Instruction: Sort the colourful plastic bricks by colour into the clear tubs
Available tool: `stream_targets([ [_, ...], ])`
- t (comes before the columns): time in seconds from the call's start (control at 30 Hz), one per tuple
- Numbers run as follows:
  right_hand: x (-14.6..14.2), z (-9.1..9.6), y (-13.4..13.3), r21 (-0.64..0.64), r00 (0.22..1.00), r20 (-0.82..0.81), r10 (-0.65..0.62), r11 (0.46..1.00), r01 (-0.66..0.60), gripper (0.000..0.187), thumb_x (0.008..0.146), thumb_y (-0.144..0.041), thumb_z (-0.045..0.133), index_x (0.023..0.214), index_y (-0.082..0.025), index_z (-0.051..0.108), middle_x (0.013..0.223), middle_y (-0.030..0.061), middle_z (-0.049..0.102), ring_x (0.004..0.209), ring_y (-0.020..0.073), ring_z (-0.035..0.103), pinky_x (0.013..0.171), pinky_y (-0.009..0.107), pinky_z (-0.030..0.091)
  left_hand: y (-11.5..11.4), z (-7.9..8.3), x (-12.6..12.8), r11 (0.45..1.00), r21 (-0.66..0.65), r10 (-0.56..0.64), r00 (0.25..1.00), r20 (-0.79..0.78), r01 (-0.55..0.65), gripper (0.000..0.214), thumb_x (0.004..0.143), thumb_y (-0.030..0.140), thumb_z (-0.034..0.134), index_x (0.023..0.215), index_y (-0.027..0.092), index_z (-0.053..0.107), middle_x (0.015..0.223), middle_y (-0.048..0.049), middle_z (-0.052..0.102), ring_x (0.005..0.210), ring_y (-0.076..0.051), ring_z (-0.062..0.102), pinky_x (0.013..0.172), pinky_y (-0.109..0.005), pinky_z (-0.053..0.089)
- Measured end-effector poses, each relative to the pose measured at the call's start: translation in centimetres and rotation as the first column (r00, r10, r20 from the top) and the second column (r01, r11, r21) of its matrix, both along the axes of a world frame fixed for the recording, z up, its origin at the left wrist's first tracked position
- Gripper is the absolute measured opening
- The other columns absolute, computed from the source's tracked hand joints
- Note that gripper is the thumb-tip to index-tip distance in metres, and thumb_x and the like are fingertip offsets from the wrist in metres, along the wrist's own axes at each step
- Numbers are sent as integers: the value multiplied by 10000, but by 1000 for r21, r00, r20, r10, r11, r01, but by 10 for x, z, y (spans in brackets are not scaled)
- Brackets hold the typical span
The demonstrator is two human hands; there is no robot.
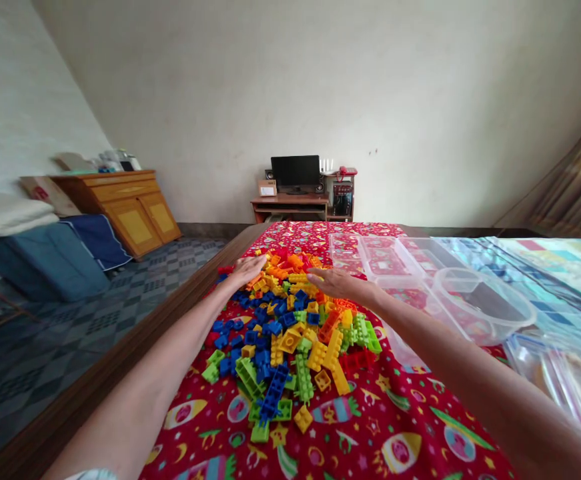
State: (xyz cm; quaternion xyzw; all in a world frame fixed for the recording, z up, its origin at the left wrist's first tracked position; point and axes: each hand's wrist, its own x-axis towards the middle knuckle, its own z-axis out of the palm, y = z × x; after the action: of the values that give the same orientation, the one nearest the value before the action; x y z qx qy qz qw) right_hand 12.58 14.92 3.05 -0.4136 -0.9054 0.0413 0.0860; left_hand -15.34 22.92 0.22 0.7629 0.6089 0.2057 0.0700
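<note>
A loose heap of plastic building blocks (pixel 290 321) in blue, yellow, orange, green and red lies on a red patterned cloth (pixel 360 427). My left hand (pixel 248 270) rests at the far left side of the heap, fingers stretched out against the blocks. On the far right side, my right hand (pixel 331 281) lies flat with fingers extended, its tips touching yellow blocks. Neither hand grips a block that I can see. Some blocks under and behind the hands are hidden.
Clear plastic containers (pixel 395 260) stand right of the heap, with a round clear tub (pixel 485 300) beside them. Clear plastic packaging (pixel 565 380) lies at the near right. A wooden edge (pixel 135 340) runs along the left. Beyond are a computer desk (pixel 290 199) and a wooden cabinet (pixel 130 207).
</note>
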Motion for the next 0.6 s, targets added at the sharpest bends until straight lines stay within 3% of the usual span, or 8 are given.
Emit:
stream_targets([
  [0.1, 2, 0, 1, -108, 999, -48, 5, 994, -10, 430, 978, -369, 298, 1246, -177, 574, 1165, 106, 655, 1071, 226, 609, 925, 362, 461, -9, -7, 15, 997, -31, -67, 997, -32, 66, 576, 908, 532, 268, 1299, 196, 524, 1375, -70, 523, 1299, -241, 435, 1099, -376, 294],
  [0.23, 12, 8, -10, -182, 999, -2, 52, 982, -51, 448, 974, -410, 313, 1129, -149, 644, 1030, 115, 696, 930, 196, 642, 802, 284, 467, -45, -8, 38, 974, 7, -225, 972, -67, 226, 601, 918, 545, 239, 1323, 188, 503, 1376, -75, 511, 1289, -225, 435, 1105, -358, 299],
  [0.33, 22, 18, -16, -168, 998, 20, 54, 985, -50, 395, 965, -361, 355, 1002, -141, 681, 891, 96, 703, 764, 148, 622, 676, 238, 422, -74, 3, 53, 908, 23, -415, 907, -78, 417, 548, 938, 512, 244, 1335, 229, 494, 1366, -55, 516, 1253, -205, 468, 1074, -341, 351],
  [0.4, 28, 24, -15, -103, 999, 28, 23, 994, -20, 377, 954, -303, 371, 851, -128, 688, 736, 70, 672, 608, 108, 547, 588, 231, 359, -80, 12, 57, 868, 45, -493, 869, -37, 494, 546, 955, 490, 205, 1354, 230, 472, 1385, -41, 505, 1277, -196, 450, 1093, -332, 333],
  [0.47, 33, 28, -10, -17, 999, 25, -38, 999, 39, 392, 936, -272, 385, 694, -122, 655, 602, 41, 600, 495, 80, 428, 521, 243, 282, -68, 21, 52, 863, 97, -498, 867, 0, 495, 579, 959, 491, 167, 1364, 197, 459, 1410, -43, 485, 1308, -192, 419, 1113, -323, 305],
  [0.6, 37, 33, 4, 89, 985, -55, -162, 982, 166, 365, 893, -226, 410, 594, -127, 595, 507, 7, 498, 443, 63, 296, 489, 254, 215, -3, 22, 30, 937, 215, -280, 960, -14, 276, 704, 949, 519, 93, 1358, 55, 428, 1407, -133, 473, 1299, -208, 428, 1104, -335, 291],
])
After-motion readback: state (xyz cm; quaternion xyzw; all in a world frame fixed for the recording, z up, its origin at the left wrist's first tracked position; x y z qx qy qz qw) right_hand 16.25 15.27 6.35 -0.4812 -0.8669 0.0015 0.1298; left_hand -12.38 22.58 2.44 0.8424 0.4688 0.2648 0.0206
